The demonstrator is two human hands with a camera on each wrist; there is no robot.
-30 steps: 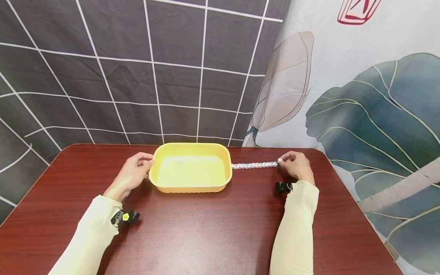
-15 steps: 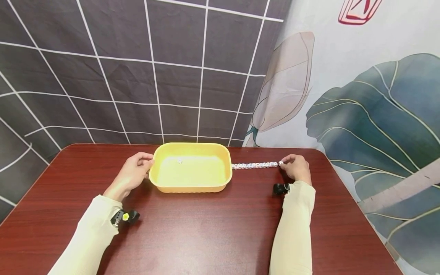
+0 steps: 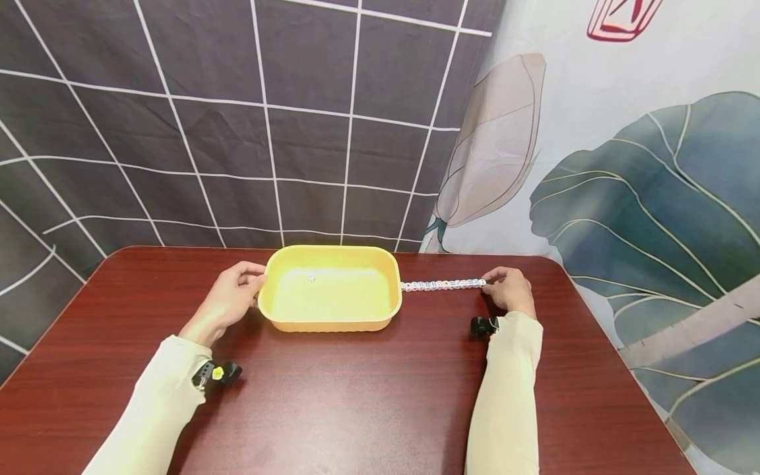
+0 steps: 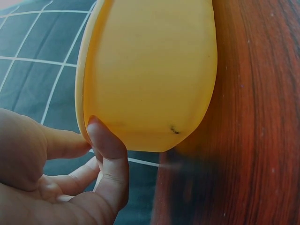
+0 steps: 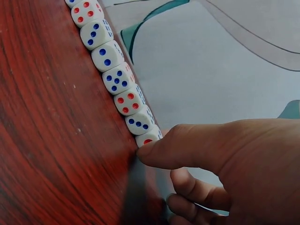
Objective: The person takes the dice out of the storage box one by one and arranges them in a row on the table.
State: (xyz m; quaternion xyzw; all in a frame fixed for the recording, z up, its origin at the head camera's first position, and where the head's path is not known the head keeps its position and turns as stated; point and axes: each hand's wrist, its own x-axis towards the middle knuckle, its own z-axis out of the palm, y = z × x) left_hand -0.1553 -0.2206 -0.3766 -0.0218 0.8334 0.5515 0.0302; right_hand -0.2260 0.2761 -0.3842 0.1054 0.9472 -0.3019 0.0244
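My left hand [image 3: 227, 298] pinches the left rim of a yellow plastic basin [image 3: 332, 326]; in the left wrist view its thumb [image 4: 110, 145] lies against the basin's wall. A single die [image 3: 311, 278] lies inside the basin. From the basin's right side a straight row of white dice [image 3: 442, 285] runs across the table, showing red and blue pips. At the row's right end my right hand [image 3: 509, 290] holds the last die [image 5: 148, 139], one red pip showing, flush against its neighbour [image 5: 139, 123]. The thumb partly covers that die.
The reddish-brown wooden table [image 3: 344, 396] ends just behind the basin and dice. A dark curtain with white grid lines [image 3: 309, 152] hangs behind it, and a pale leaf-patterned cloth [image 3: 629, 191] hangs at the right. Each wrist wears a small black camera [image 3: 483, 326].
My right hand has moved slightly left and brought its die down to the row's end, closing the gap there. The left hand and basin stay in place.
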